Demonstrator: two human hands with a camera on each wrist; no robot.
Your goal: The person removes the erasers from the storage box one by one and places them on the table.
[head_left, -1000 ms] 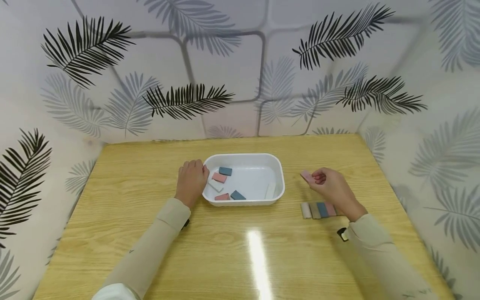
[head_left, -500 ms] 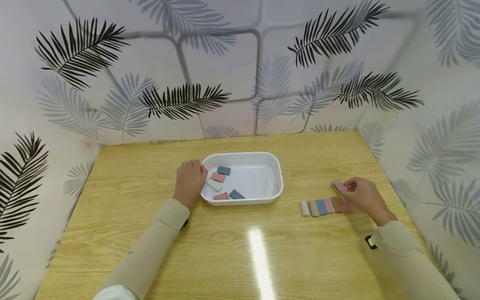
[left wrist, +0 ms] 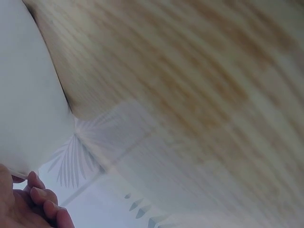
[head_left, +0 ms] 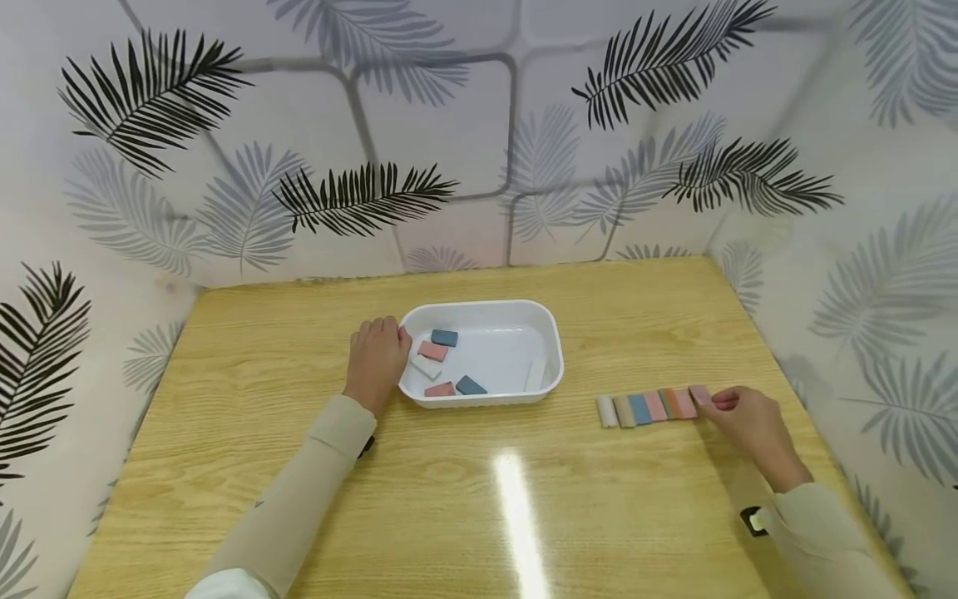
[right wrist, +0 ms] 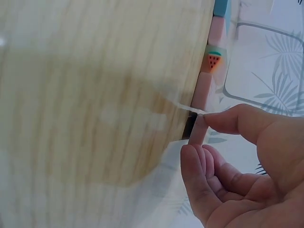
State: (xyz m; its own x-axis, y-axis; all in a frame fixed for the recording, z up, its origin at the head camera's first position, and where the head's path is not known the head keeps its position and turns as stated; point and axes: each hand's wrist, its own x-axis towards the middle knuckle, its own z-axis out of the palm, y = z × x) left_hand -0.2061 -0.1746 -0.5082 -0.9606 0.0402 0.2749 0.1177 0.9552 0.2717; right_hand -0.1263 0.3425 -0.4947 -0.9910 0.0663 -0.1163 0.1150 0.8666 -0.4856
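- Reference: head view; 12 o'clock points away from the person.
- Hands: two. The left hand [head_left: 377, 356] grips the rim of the tray with curled fingers at 9 o'clock. The right hand [head_left: 752, 424] pinches one held block [head_left: 700, 396] between thumb and fingertips.
- Held block: one, pink. It sits just beside the 3 o'clock end of the row, with the right hand at its 4 o'clock. The right wrist view shows a dark gap between part of this block and its neighbour.
- Row: six further blocks on the tabletop [head_left: 419, 499], between 3 and 4 o'clock from the tray. Order from 9 to 3 o'clock: one white block [head_left: 608, 412], one tan block [head_left: 624, 411], one blue block [head_left: 639, 408], one pink block [head_left: 654, 406], one watermelon-patterned block [right wrist: 214, 59], one second pink block [head_left: 685, 403].
- Tray [head_left: 557, 345]: one, white, holding six blocks. From its centre: one dark blue piece [head_left: 445, 338] at 10 o'clock, one salmon piece [head_left: 432, 351] at 9, one white piece [head_left: 427, 367] between 8 and 9, one reddish piece [head_left: 440, 389] at 8, one slate piece [head_left: 471, 385] between 6 and 7, one pale piece [head_left: 535, 375] near 4.
- Sleeves [head_left: 299, 474]: two, light beige.
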